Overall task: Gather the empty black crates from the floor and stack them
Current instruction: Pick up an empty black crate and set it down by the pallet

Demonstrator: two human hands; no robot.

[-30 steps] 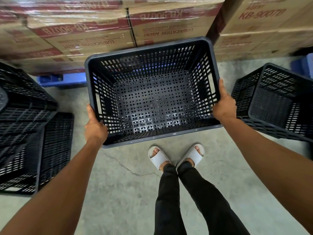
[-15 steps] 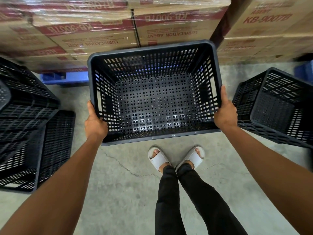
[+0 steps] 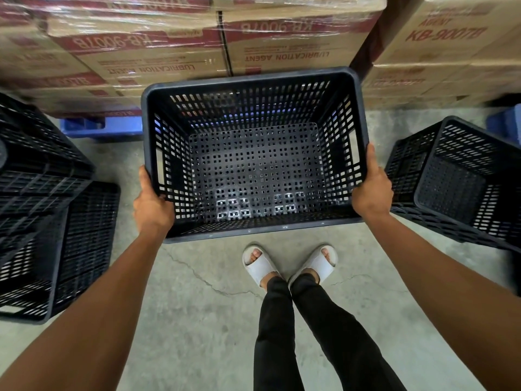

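An empty black slotted crate (image 3: 253, 170) hangs upright in front of me, above the concrete floor. My left hand (image 3: 152, 206) grips its left rim near the front corner. My right hand (image 3: 372, 190) grips the right rim. Another empty black crate (image 3: 456, 179) lies tilted on the floor at the right, its opening turned toward me. At the left, black crates (image 3: 42, 210) lie on their sides, one partly over another.
Shrink-wrapped cardboard boxes (image 3: 174, 52) on blue pallets (image 3: 112, 127) wall off the far side, close behind the held crate. My feet in white sandals (image 3: 290, 263) stand just under the crate's near edge. Cracked concrete floor (image 3: 203, 320) lies between the crates.
The held crate has shifted slightly toward me and a little to the right; both hands keep the same grip on its rims. The crates on the floor have not moved.
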